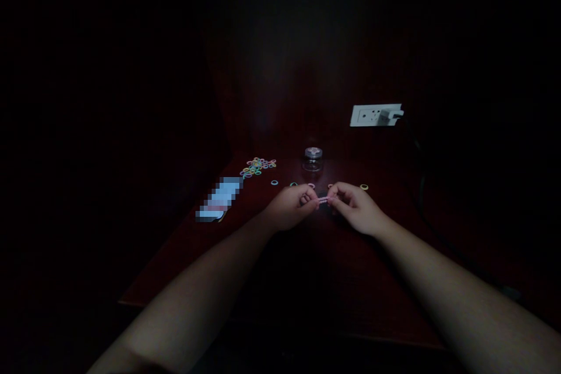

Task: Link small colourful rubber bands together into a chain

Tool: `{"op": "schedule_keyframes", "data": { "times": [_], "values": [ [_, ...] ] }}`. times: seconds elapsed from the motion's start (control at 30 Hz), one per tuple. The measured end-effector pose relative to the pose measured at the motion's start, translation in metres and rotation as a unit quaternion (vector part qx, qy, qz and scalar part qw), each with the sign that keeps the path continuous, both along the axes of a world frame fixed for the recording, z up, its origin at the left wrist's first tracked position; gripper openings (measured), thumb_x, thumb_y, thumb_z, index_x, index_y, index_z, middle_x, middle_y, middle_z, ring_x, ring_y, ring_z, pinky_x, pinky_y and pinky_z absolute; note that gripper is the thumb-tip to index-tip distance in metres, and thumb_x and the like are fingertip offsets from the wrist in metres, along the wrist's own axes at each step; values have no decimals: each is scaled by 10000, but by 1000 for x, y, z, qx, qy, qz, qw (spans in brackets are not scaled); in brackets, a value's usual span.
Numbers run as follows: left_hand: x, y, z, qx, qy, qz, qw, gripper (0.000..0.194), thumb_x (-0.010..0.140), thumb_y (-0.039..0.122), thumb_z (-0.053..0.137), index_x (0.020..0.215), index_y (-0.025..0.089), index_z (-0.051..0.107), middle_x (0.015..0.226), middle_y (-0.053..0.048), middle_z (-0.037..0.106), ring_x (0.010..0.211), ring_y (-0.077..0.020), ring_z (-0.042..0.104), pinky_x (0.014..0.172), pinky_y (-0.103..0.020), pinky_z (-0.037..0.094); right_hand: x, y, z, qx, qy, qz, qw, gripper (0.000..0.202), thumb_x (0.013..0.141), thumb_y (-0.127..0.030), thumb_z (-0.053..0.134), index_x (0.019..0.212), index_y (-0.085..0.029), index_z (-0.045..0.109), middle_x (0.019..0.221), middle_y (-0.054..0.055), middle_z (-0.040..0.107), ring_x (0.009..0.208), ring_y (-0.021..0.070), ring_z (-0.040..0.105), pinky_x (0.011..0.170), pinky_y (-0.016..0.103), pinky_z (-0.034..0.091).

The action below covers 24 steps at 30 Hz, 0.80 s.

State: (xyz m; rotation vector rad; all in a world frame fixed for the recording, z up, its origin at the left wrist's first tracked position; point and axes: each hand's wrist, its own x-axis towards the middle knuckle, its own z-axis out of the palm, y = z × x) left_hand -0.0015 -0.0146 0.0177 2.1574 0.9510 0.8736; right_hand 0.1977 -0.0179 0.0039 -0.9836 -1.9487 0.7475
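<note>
A small pink band (323, 200) is stretched between my two hands above the dark red table (307, 280). My left hand (293, 205) pinches its left end between thumb and fingers. At its right end, my right hand (354, 204) grips it the same way. Just behind the hands lie single rings: a blue one (274, 183), a green one (293, 184), a pink one (311, 186) and a yellow one (364, 187). Another pinkish ring is partly hidden by my right hand. Several coloured rings (256, 167) form a loose pile at the back left.
Behind my hands stands a clear jar (312, 159) with a lid. A phone (220, 198), its screen lit and blurred, lies on the left. On the back wall is a white socket (368, 115) with a plug and a dark cable running down the right side.
</note>
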Motion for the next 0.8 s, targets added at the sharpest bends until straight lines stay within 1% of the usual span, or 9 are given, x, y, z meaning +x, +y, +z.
{"op": "schedule_keyframes", "data": {
  "times": [0.07,0.17,0.37,0.43,0.6,0.8],
  "values": [
    [0,0,-1,-3,0,-5,1000,124,806,253,540,816,142,595,750,-10,622,641,-96,536,585,-200,423,1,1,0,5,-6,-9,1000,142,857,-290,510,786,-171,542,669,0,534,603,125,493,553,239,379],
    [0,2,-3,-3,-11,-10,1000,134,808,267,542,830,142,585,755,-11,622,645,-97,538,588,-202,426,-2,-1,1,-2,0,-5,1000,140,850,-294,519,791,-169,545,663,-2,529,587,120,483,541,235,374],
    [1,0,-2,24,-22,9,999,142,811,287,548,826,146,563,770,-14,618,655,-98,538,593,-206,431,-6,-7,5,-26,37,42,998,46,794,-216,537,802,-171,545,631,-17,509,559,114,468,531,234,366],
    [1,0,-2,24,-25,13,999,161,814,307,554,826,146,560,771,-14,615,654,-97,539,591,-204,431,-6,-8,5,-32,48,49,997,49,783,-208,540,816,-172,548,635,-16,516,558,114,470,525,231,363],
    [2,1,-4,14,-32,9,999,177,819,325,560,821,148,558,758,-9,604,643,-90,531,584,-199,429,-6,-6,4,-21,49,44,998,95,800,-252,560,836,-166,576,657,-6,511,570,113,450,527,236,361],
    [3,0,-4,10,-43,-10,999,185,820,332,562,829,146,559,747,-2,581,637,-81,511,582,-194,422,-5,-6,5,10,23,18,1000,117,814,-288,565,785,-176,580,609,-15,490,567,122,446,551,253,382]
  ]
}}
